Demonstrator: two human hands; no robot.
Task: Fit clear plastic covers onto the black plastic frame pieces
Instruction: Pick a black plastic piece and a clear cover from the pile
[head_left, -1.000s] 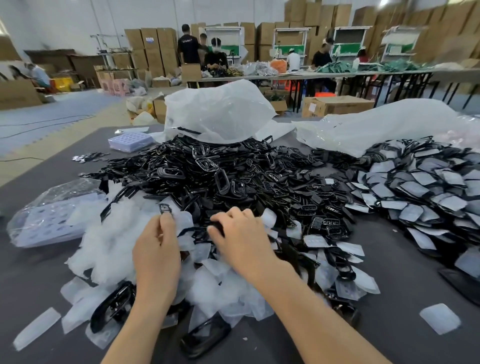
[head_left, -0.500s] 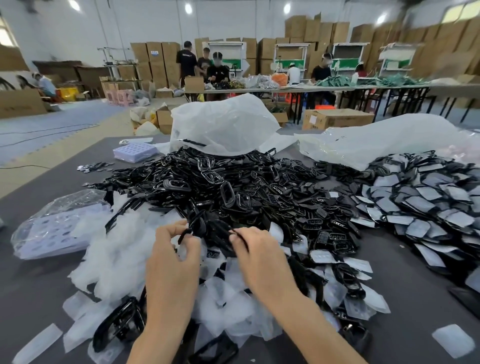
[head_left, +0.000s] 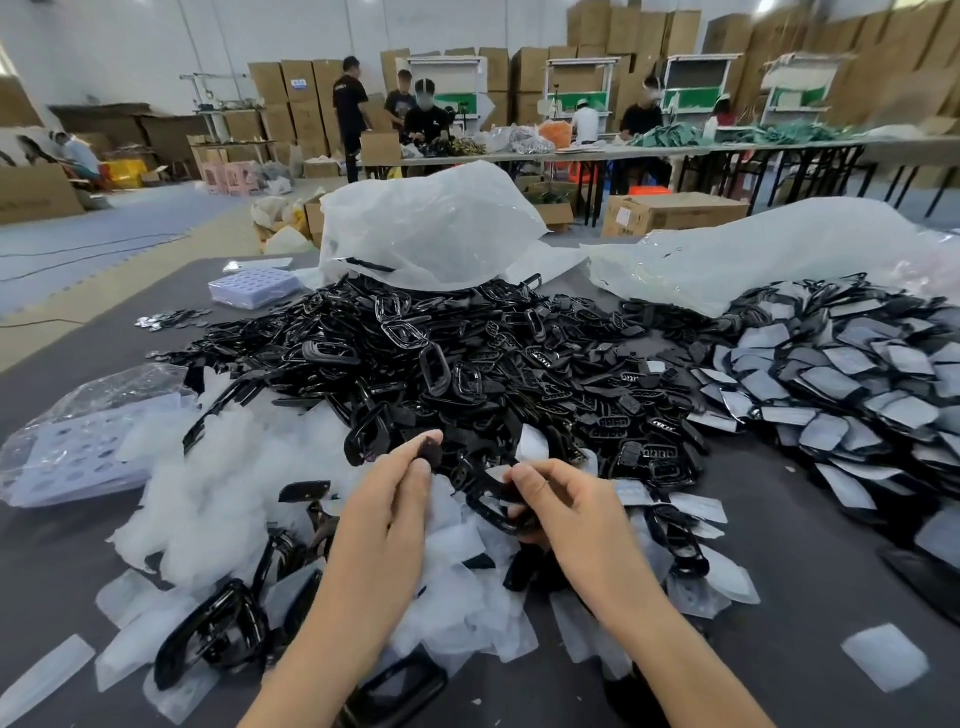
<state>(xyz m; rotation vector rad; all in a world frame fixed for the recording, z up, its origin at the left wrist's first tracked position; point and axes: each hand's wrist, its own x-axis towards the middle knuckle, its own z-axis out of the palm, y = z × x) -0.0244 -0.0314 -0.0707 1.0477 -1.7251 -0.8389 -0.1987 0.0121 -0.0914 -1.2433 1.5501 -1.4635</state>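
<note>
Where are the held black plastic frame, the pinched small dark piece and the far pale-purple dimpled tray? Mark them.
Black plastic frame (head_left: 480, 510): head view, its left rim.
Small dark piece (head_left: 431, 451): head view, its middle.
Pale-purple dimpled tray (head_left: 254, 285): head view, top face.

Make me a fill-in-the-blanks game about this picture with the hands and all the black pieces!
The right hand holds a ____ frame piece.
The ____ hand pinches a small dark piece.
The table under the piles is dark ____.
Missing words: black; left; grey.
</note>
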